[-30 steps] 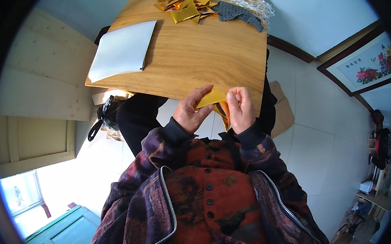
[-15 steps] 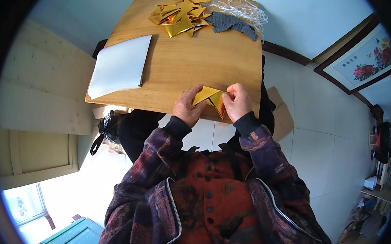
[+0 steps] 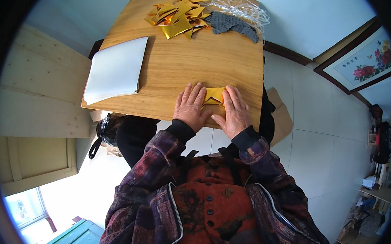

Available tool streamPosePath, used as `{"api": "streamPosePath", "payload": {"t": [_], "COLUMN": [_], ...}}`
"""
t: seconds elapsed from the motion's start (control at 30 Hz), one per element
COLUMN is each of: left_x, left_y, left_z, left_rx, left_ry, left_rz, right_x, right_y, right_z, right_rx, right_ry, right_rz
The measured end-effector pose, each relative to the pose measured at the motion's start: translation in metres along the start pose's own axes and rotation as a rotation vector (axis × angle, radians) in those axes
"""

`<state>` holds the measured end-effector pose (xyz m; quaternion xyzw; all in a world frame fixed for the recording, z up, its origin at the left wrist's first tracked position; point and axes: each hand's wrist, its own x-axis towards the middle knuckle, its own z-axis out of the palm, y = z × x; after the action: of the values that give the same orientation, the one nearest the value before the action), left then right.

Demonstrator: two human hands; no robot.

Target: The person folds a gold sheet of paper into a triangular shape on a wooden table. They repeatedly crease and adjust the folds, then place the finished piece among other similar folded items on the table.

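A folded piece of gold foil paper point(image 3: 214, 95) lies on the wooden table point(image 3: 176, 67) close to its front edge. My left hand point(image 3: 190, 104) rests flat over the paper's left end, fingers stretched out. Over its right end lies my right hand point(image 3: 235, 109), also flat, with the thumb pointing toward the left one. Both ends of the paper are hidden under the fingers; the middle shows between them. Neither hand grips it.
A stack of white-backed sheets point(image 3: 116, 70) lies at the table's left. Toward the back are a heap of folded gold pieces point(image 3: 178, 20), a dark grey textured cloth point(image 3: 232, 25) and a tangle of clear plastic strips point(image 3: 238, 8). A black bag point(image 3: 109, 128) hangs below at the left.
Both hands have gone from holding the gold paper up between their fingers to lying flat on it. The paper is now down on the tabletop, folded into a flatter, longer shape.
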<state>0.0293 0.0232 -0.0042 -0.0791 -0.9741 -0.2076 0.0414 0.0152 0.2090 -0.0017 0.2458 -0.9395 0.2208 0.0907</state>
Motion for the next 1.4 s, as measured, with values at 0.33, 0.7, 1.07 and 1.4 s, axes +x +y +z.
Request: {"api": "streamPosePath", "payload": {"t": [0.33, 0.7, 1.07, 1.4], "left_x": [0.002, 0.003, 0.004, 0.006], "left_y": [-0.001, 0.003, 0.0, 0.002], "left_z": [0.0, 0.0, 0.004, 0.0], "left_rx": [0.113, 0.183, 0.197, 0.228], "left_ry": [-0.046, -0.08, -0.053, -0.153], "left_rz": [0.166, 0.152, 0.162, 0.125], "right_x": [0.002, 0.003, 0.0, 0.009], "right_y": [0.003, 0.007, 0.006, -0.001], "right_z": [0.006, -0.005, -0.005, 0.0], "right_rx": [-0.039, -0.019, -0.004, -0.095], "right_ry": [-0.099, -0.152, -0.115, -0.264], "right_rz": [-0.034, -0.062, -0.112, -0.105]}}
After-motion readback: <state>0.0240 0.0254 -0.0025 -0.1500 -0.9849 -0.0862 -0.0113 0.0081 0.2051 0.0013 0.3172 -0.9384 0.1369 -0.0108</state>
